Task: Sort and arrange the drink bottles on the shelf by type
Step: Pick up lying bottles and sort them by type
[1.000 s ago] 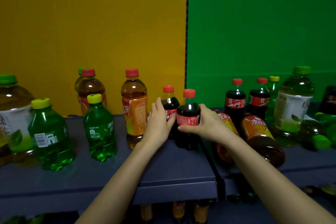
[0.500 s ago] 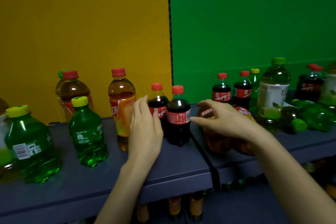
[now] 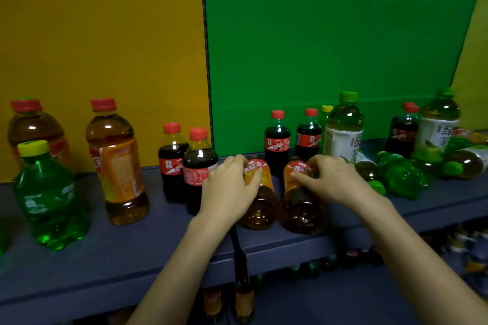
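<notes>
Grips on two toppled teas: left hand (image 3: 229, 190) curled over left tea bottle (image 3: 260, 210), right hand (image 3: 335, 182) over right tea bottle (image 3: 301, 210), both lay on the shelf (image 3: 132, 245) (bases toward 6 o'clock). Step, likely: gathering teas. Next move needed them stood beside upright teas (image 3: 116, 163) at 9 o'clock.

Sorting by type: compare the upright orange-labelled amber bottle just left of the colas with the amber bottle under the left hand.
The upright amber plastic tea bottle stands; the lying amber plastic tea bottle is on its side, base toward the camera. The upright one's cap is red, the lying one's hidden. Only the lying one is gripped, by the left hand. Both have amber liquid, orange labels.
</notes>
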`<state>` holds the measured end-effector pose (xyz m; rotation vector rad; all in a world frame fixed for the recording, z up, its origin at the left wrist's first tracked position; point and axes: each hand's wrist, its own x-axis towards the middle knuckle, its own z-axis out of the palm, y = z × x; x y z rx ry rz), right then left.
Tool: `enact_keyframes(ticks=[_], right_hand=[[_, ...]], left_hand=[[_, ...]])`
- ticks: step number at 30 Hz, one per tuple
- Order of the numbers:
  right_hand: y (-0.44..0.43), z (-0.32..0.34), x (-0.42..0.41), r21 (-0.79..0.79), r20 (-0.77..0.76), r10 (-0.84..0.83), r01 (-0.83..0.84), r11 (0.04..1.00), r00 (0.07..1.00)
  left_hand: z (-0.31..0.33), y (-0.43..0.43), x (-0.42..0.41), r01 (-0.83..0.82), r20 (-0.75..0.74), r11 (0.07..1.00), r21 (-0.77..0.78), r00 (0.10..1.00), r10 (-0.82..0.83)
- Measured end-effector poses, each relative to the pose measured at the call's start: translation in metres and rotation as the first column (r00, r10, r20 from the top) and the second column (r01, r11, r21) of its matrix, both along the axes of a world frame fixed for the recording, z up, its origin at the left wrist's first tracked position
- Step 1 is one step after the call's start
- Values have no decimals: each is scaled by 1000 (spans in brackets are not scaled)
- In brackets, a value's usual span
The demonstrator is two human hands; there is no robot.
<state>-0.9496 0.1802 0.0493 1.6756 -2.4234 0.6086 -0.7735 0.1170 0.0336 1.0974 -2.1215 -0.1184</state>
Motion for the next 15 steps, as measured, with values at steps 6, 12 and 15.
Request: enact_keyframes(ticks=[6,12,15], right_hand=[[-12,-8,-11,169,139,11,-35,985,990],[-25,-9,-18,299,350,-11,-101,949,937],[-28,-9,-16,300,415,-27,-109,948,909]], left_hand=[[9,-19,-38,-198,230,897,394,967,113],[16,-19,-49,-214,259,733,645,964,54],[16,-18,-51,-182,213,715,675,976,47]])
